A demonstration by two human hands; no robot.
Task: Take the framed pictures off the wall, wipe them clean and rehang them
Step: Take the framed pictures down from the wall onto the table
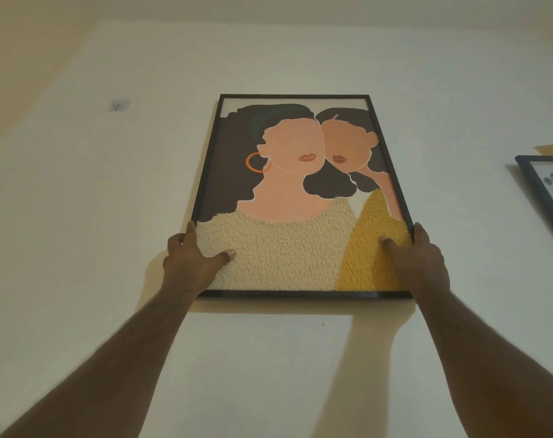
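Framed picture point(295, 197): thin black frame, matt, smooth; material not determinable (wood or plastic). Print surface flat and matt in the dark and peach areas, no glare visible. Cream and yellow garment areas look rough and nubbly, like looped cloth; whether real texture or printed cannot be told.
Wall point(79, 216): painted plaster, matt, smooth, off-white.
Second framed picture point(547, 191) at right edge: dark blue frame, matt; pale paper-like print inside.

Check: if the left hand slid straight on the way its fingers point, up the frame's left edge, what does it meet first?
Nothing new, apparently. The left hand grips the black picture frame near its lower left corner; straight on lies only more frame edge, then bare wall. Depth is unclear.
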